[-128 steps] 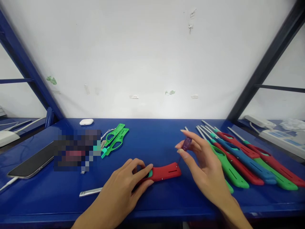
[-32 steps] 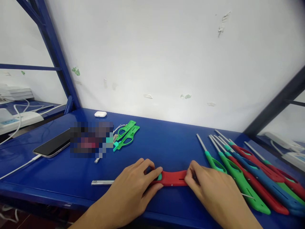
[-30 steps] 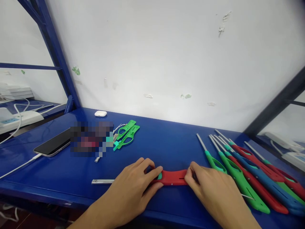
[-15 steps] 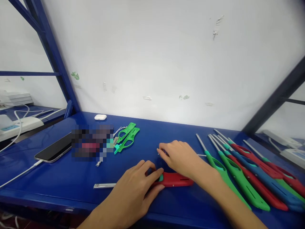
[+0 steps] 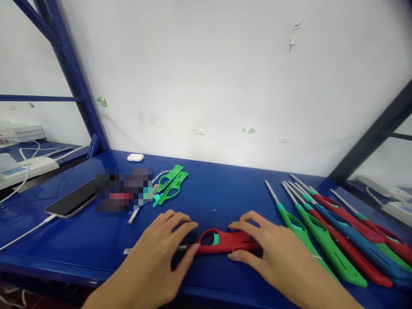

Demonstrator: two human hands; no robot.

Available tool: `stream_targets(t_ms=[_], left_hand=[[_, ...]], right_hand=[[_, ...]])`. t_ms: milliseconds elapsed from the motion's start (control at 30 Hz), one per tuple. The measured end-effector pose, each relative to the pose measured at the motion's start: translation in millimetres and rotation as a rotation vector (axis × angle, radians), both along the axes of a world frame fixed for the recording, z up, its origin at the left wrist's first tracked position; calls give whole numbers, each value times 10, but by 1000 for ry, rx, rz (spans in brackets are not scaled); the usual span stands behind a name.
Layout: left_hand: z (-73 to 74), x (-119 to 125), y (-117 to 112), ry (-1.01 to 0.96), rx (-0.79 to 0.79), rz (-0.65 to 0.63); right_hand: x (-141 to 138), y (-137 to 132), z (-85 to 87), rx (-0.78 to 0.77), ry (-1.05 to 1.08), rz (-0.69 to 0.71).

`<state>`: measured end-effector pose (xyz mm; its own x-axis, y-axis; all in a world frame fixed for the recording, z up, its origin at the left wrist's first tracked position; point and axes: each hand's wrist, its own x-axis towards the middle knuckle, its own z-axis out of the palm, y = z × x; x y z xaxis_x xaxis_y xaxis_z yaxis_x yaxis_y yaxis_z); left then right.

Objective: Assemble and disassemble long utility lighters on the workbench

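A red utility lighter (image 5: 225, 242) with a teal trigger lies on the blue table, its metal tube pointing left. My left hand (image 5: 164, 253) is bent around its front end, thumb against the red tip and palm over the tube. At the handle's rear end, my right hand (image 5: 270, 246) has its fingers on the far side and thumb on the near side. Behind the lighter lies a tiny metal piece (image 5: 214, 210), like a screw. A thin pale rod (image 5: 317, 257) shows beside my right forearm, mostly hidden.
At right, several green, red and blue lighters (image 5: 322, 234) lie side by side. Green opened casing halves (image 5: 174, 189), loose metal parts and a blurred patch lie to the left. Also there are a cabled phone (image 5: 75, 199) and a white earbud case (image 5: 135, 157). A white wall stands behind.
My right hand has come from behind the lighter down to its handle end, uncovering the tiny metal piece. My left hand has slid left from the trigger area toward the tube.
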<state>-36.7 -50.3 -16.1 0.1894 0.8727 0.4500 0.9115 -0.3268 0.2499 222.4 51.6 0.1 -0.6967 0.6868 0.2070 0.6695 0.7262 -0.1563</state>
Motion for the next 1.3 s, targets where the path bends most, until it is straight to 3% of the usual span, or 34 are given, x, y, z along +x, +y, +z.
stream_targets(t_ms=[133,267,833,1100,1300], left_hand=[[-2,-182,-55,-33,-202,15],[-47,-271,-28,-68,-290,-43],[-93,-285,20,-68,-169,-57],[-72,-375,-13,-82,-227,-26],[-34,-302,-38,-64,-270,3]], right_hand=[[27,-35,-167,48,79,24],[-11,-63,-262,54,175,-20],[-40,-158,-320,142,315,-29],[-49,-136,-305,189,303,-38],[-41,-132,-292,177,302,-47]])
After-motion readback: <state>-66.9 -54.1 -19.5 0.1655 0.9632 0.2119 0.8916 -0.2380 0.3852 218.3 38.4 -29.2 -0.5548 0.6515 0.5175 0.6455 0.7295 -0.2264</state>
